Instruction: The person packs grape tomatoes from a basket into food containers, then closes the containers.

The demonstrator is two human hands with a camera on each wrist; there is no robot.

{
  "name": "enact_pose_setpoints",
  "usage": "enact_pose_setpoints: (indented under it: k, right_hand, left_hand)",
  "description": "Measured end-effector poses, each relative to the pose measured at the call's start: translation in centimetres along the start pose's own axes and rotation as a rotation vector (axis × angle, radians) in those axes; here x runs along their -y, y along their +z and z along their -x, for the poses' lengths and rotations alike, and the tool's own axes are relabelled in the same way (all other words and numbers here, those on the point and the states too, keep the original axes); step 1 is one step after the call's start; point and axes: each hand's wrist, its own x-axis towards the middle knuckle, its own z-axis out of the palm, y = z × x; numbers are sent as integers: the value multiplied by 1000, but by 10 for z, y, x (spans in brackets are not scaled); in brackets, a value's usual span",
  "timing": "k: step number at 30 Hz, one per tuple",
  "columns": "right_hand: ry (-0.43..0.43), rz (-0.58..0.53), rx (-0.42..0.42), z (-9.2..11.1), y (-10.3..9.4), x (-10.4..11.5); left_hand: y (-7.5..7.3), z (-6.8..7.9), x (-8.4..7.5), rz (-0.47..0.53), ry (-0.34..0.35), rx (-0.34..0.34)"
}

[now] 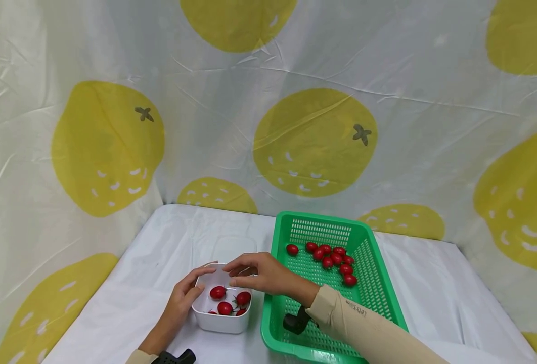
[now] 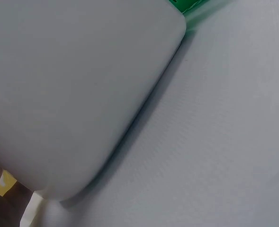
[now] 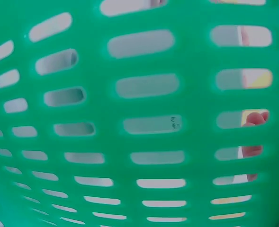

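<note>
**Left hand holds a white box, right hand above it**

At the lower middle of the head view, the left thumb and fingers grip the box's left rim. Red tomatoes lie inside it. The right hand reaches in from the lower right, fingers loosely bent, a narrow gap between thumb and fingertips; its forearm crosses a green basket just right of the box. More tomatoes lie there, mostly clustered toward the far right. A clear lid lies behind the box on white cloth. The right wrist view looks through the basket's slots; the left wrist view shows the box's side.
</note>
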Motion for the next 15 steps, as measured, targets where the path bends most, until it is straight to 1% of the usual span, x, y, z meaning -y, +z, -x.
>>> enact_pose_setpoints:
  k: [2, 6, 8, 13, 15]
  right_hand:
    - [4, -8, -1, -1, -1, 1]
    - [11, -18, -19, 0, -4, 1]
    - [12, -26, -41, 4, -8, 10]
    - [6, -32, -99, 15, -20, 31]
    - [4, -31, -122, 17, -24, 28]
  left_hand:
    - [-1, 0, 0, 1, 6, -2]
    - [-1, 0, 0, 2, -13, -7]
    - [-1, 0, 1, 4, -7, -2]
    - [-1, 0, 1, -4, -18, -13]
    - [-1, 0, 1, -8, -31, -18]
